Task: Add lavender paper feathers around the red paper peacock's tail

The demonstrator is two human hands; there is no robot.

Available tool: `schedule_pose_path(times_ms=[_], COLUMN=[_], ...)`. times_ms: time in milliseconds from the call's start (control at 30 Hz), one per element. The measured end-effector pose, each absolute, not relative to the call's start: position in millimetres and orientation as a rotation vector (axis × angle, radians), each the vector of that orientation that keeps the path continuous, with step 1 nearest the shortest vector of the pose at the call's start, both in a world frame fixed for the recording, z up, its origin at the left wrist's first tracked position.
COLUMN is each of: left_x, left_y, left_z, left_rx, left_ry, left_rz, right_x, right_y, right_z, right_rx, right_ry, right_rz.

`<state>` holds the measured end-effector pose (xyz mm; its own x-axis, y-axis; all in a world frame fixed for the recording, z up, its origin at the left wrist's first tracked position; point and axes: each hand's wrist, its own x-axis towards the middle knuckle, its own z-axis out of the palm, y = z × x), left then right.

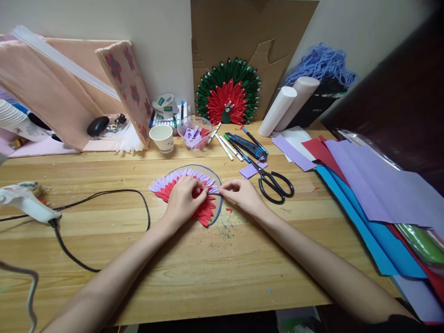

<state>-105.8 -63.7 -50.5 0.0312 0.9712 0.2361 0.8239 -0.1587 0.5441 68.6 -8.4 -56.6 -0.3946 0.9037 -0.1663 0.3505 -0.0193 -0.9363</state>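
Note:
A round cardboard piece with a dark blue rim lies on the table, covered in part by red paper petals and an outer row of purple paper petals. My left hand rests over its middle, thumb and finger pinched at the inner end of a purple paper petal on the right side. The outer tip of that same petal is between the thumb and finger of my right hand. Black-handled scissors lie partly spread just right of my right hand, touching a folded purple paper strip.
A white glue gun lies at the left, its black cord looping inward. Behind stand a paper cup, a bowl of paper scraps, pens and a green-and-red peacock craft. Coloured paper sheets cover the right side.

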Motion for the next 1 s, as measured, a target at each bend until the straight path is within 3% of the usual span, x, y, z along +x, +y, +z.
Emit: schedule_pose_path(times_ms=[433, 767, 1000], left_x=[-108, -109, -109], left_y=[-63, -64, -64], left_z=[-53, -55, -55], left_rx=[2.026, 2.046, 2.058], left_ry=[1.821, 1.818, 1.815], left_rz=[0.87, 0.879, 0.875], right_x=[73, 73, 66], right_y=[-8, 4, 12], right_z=[-60, -44, -45], right_rx=[-1.252, -0.754, -0.656], right_ry=[-1.913, -2.515, -2.65], right_rz=[1.312, 0.662, 0.539])
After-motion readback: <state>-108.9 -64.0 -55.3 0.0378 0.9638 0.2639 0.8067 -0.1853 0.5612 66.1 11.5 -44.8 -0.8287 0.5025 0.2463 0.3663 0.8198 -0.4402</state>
